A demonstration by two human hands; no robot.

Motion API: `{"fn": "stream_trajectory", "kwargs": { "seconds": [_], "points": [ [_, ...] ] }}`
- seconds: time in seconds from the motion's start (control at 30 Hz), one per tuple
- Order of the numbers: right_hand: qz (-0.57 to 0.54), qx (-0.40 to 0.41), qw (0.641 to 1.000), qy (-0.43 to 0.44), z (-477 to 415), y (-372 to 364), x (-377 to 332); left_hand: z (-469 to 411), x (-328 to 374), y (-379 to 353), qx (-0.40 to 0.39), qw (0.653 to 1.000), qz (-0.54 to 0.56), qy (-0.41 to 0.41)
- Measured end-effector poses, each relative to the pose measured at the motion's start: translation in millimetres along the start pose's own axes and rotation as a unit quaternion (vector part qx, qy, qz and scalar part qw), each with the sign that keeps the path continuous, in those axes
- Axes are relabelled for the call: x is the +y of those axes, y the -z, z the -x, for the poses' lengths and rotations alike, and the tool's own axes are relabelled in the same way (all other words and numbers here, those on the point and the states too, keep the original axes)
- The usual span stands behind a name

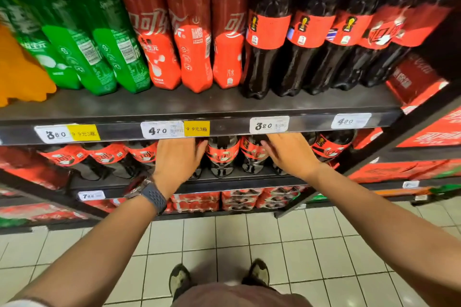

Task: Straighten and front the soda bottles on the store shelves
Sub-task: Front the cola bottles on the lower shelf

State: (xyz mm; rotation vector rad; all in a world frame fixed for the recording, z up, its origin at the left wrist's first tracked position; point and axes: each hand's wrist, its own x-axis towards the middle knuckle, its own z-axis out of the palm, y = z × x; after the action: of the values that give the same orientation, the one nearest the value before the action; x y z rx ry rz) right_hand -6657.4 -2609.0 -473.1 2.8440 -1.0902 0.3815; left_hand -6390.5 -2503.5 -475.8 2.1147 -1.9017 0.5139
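**As Two Hands Reach In, Cola Bottles Line the Middle Shelf**

While a person stands on the white tiled floor (pixel 249 244) before a store rack, both bare hands reach under the price rail to the middle shelf (pixel 249 181). A row of dark cola bottles (pixel 222 157) with red labels stands there along the front edge. The left hand (pixel 177 159), with a watch (pixel 147 193) on a dark strap at the wrist, lies over a half-hidden bottle (pixel 197 174) of which only the base shows. Its fingers (pixel 197 148) stretch forward with a slight curve and are blurred, and whether they clasp the bottle cannot be told. The right hand (pixel 290 154) is flat and relaxed, its fingers (pixel 270 144) straight, with the tips at the label of a neighbouring bottle (pixel 250 157).

On the upper shelf (pixel 199 104), green bottles (pixel 99 45), red-wrapped bottles (pixel 192 40) and more dark bottles (pixel 269 40) stand side by side, with two of the green ones showing their barcodes. White price tags (pixel 162 129) and a yellow tag (pixel 197 128) sit on the rail. Wrapped packs (pixel 239 198) fill the bottom shelf, red cases (pixel 436 134) are stacked at right, and two shoes (pixel 179 279) show below.
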Motion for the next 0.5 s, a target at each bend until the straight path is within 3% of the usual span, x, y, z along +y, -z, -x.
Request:
{"fn": "stream_trajectory", "kwargs": {
  "seconds": [0.13, 0.27, 0.37, 0.5],
  "points": [
    [-0.122, 0.023, 0.979, -0.162, 10, -5, 19, -2, 26, -9, -0.058, 0.994, 0.05, -0.083],
    [-0.317, -0.096, 0.892, -0.307, -19, -5, 25, -17, 45, -18, -0.132, 0.989, 0.071, -0.02],
    [-0.365, -0.141, 0.878, -0.275, -30, -9, 21, -26, 52, -26, -0.157, 0.98, 0.109, 0.051],
    [-0.323, -0.081, 0.914, -0.232, -32, -8, 12, -34, 55, -25, -0.135, 0.975, 0.148, 0.091]
  ]
}}
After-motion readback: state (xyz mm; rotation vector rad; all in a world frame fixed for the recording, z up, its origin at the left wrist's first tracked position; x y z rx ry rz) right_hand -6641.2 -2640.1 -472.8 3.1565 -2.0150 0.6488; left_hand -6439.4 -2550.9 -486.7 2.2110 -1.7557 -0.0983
